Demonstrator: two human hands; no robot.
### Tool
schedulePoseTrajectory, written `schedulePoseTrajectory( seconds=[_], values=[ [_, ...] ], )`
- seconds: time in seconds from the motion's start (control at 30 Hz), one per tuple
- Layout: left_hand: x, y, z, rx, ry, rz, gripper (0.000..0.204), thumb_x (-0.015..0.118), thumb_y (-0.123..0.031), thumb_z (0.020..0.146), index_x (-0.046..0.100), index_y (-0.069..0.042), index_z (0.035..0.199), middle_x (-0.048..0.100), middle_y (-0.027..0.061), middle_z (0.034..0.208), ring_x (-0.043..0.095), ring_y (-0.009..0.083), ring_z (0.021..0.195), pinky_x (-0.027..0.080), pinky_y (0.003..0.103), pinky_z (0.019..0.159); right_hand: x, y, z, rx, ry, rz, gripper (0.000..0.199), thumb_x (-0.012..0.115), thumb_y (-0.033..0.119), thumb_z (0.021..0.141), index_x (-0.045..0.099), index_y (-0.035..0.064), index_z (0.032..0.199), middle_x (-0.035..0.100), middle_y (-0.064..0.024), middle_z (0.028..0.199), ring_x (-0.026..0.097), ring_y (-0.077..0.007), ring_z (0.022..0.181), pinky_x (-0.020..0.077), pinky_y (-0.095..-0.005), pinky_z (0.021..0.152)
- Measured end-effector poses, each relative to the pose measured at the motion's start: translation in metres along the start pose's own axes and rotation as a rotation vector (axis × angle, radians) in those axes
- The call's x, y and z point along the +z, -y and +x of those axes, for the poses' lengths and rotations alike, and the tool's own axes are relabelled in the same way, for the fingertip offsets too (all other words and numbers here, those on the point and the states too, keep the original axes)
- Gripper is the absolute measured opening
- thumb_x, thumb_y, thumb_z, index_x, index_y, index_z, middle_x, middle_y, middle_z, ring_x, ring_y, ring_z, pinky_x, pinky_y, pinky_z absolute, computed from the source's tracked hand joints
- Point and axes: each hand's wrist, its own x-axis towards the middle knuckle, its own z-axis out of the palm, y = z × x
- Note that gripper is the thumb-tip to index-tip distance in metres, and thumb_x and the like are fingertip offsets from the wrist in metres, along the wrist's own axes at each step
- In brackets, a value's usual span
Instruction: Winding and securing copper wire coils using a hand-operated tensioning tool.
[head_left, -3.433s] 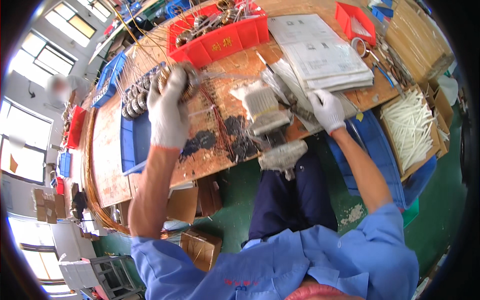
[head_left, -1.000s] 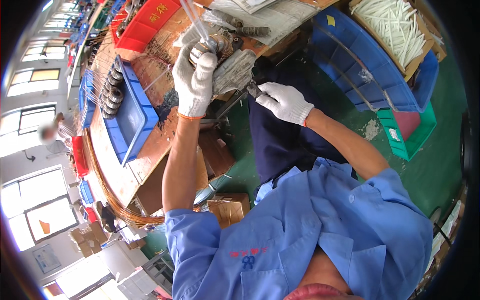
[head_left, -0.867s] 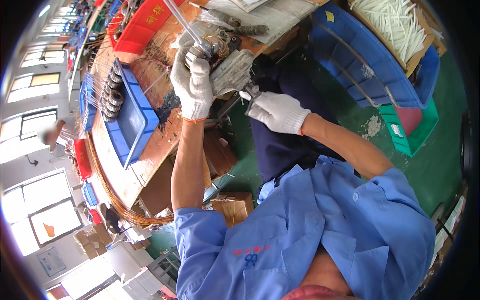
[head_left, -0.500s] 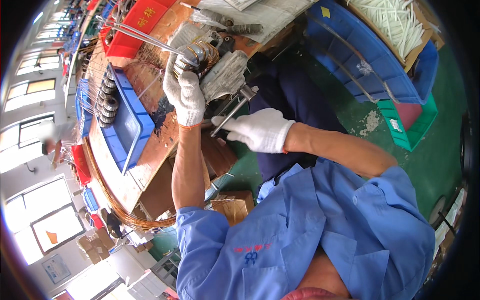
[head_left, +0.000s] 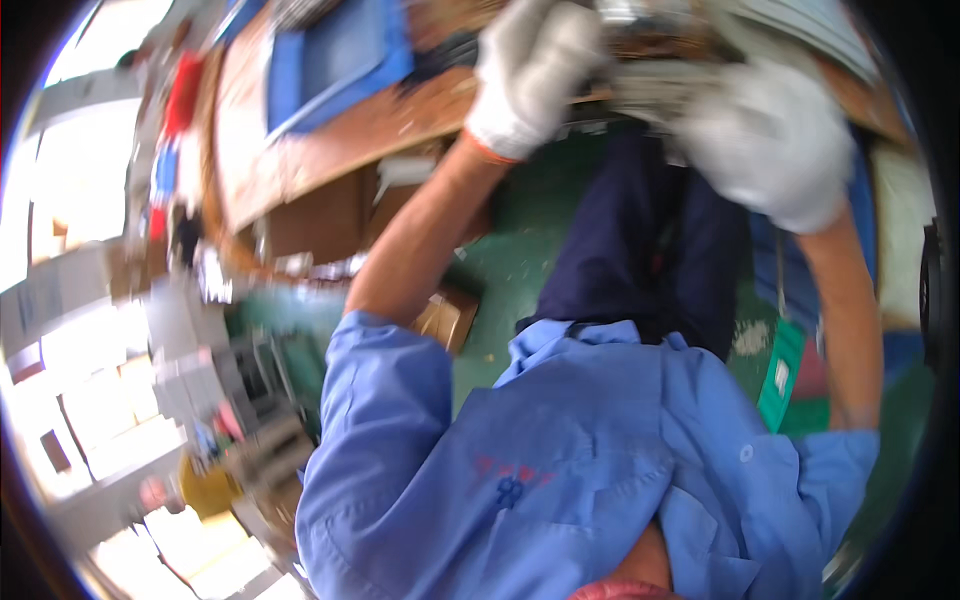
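Observation:
My left hand (head_left: 535,75), in a white glove with an orange cuff edge, reaches over the bench edge at the top of the view. Its fingers are blurred and partly cut off by the frame. Right beside it is a blurred silvery, copper-toned thing (head_left: 645,25), too smeared to name. My right hand (head_left: 770,145), also in a white glove, is smeared by motion to the right of a pale, worn pad (head_left: 655,90) at the bench edge. What either hand holds, if anything, does not show.
A blue tray (head_left: 340,65) lies on the wooden bench (head_left: 345,155) to my left. A cardboard box (head_left: 445,320) sits below on the green floor (head_left: 500,265). A green bin (head_left: 783,375) stands at the right, near my right forearm.
The view has swung, so the bench sits higher. My right hand has moved up and right to the bench edge; the metal rod tool near it no longer shows. The coil by my left hand is now blurred.

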Motion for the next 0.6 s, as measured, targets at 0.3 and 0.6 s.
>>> schedulePoseTrajectory(
  seconds=[0.3,0.6],
  values=[
    [-0.148,0.025,-0.271,-0.637,-0.894,0.483,0.020,0.072,-0.017,0.098,0.069,0.001,0.109,0.070,0.0068,0.091,0.065,0.0143,0.081,0.055,0.030,0.080,0.056,0.068,-0.135,1.441,-0.248,0.530,0.028,0.046,0.021,0.112,0.067,0.0049,0.121,0.057,-0.0007,0.077,0.043,-0.0046,0.059,0.0360,-0.0226,0.052],
    [-0.348,0.096,-0.453,-1.008,-1.532,1.023,0.046,0.077,-0.035,0.088,0.067,0.003,0.113,0.072,0.0213,0.110,0.070,0.0326,0.100,0.054,0.042,0.091,0.015,0.114,-0.154,1.426,-0.135,0.588,0.038,0.049,0.016,0.111,0.053,0.0011,0.146,0.059,-0.0006,0.084,0.039,-0.0031,0.056,0.0338,-0.0192,0.048]
  ],
)
